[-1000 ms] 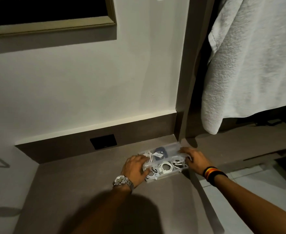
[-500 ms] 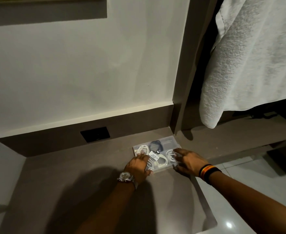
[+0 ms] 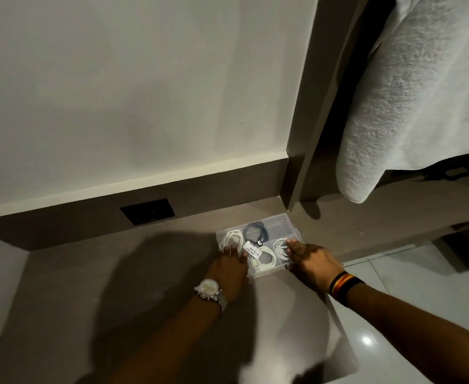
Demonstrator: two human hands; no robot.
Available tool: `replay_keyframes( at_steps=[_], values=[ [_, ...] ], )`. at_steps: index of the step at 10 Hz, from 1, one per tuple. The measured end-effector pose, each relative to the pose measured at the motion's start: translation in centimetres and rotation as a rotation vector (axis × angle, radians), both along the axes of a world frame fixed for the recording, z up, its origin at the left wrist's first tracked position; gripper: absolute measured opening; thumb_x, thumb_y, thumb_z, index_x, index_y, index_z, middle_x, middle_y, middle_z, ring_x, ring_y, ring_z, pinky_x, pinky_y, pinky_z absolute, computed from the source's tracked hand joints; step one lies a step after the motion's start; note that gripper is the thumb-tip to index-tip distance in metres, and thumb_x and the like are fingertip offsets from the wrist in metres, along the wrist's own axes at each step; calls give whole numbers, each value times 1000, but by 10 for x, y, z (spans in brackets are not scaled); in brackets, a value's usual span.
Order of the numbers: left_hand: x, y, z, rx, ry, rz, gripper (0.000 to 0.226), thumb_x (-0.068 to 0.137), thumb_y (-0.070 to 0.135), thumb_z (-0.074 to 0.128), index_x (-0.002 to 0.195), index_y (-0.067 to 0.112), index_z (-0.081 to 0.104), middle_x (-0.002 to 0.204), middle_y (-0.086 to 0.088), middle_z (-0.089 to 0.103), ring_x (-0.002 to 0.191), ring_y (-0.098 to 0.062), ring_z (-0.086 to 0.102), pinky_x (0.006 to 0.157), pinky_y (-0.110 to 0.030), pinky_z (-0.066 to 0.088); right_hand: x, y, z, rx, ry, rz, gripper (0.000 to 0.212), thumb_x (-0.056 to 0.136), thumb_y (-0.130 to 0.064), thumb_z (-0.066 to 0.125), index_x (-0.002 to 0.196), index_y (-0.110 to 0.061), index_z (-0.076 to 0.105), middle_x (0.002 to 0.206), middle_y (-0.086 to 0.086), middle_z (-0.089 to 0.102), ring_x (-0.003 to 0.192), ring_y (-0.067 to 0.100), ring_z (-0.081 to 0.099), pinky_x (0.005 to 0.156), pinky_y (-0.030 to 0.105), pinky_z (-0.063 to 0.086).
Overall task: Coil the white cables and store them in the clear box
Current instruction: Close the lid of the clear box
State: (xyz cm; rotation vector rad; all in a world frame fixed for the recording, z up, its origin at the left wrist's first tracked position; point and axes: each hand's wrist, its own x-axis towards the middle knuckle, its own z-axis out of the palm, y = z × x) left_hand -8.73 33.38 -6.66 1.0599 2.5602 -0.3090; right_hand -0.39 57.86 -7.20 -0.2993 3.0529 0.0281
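The clear box lies on the brown desk, close to the wall corner, with its lid down. Through the lid I see coiled white cables in several compartments, a dark coiled cable and a barcode label. My left hand, with a watch on the wrist, rests flat on the lid's near left part, fingers apart. My right hand, with a striped wristband, clasps the box's right end, fingers on top and thumb at the near edge.
A dark socket plate sits in the brown skirting behind the desk. A grey towel hangs at the upper right over a lower brown ledge. The desk's right edge drops to a glossy tiled floor.
The box's lid has come down and the box now lies flat on the desk. Both hands moved from its ends onto the top. My view has tilted downward.
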Motion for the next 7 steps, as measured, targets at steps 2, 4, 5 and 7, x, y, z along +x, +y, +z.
replay_keyframes(
  at_steps=[2, 4, 5, 7],
  values=[
    [27, 14, 12, -123, 99, 58, 68, 47, 35, 93, 104, 0, 78, 104, -34, 72, 98, -45, 72, 79, -47, 62, 5, -2, -9, -9, 172, 1, 48, 64, -29, 94, 104, -8, 80, 118, 12, 77, 95, 26, 78, 77, 35, 63],
    [16, 9, -14, -10, 55, 39, 59, 103, 4, 30, 153, -12, 3, 157, -43, 5, 147, -58, 8, 123, -59, 6, 5, -8, -9, -81, 115, -121, 51, 72, -29, 88, 117, -10, 75, 125, 12, 74, 104, 26, 76, 85, 37, 62],
    [13, 8, -1, 6, 54, 36, 63, 105, 19, 37, 156, -5, 8, 162, -33, 9, 151, -45, 14, 124, -49, 11, 6, -18, -9, -154, 66, -253, 54, 89, -30, 71, 138, -11, 62, 149, 10, 57, 130, 26, 61, 107, 37, 50],
    [1, -21, 46, 358, 200, 163, 68, 97, 55, 38, 152, 14, 35, 158, -11, 39, 143, -31, 37, 121, -45, 23, 37, -67, 11, -366, 87, -447, 74, 95, -34, 61, 159, -14, 29, 168, 9, 25, 155, 28, 24, 126, 42, 26]
  ],
)
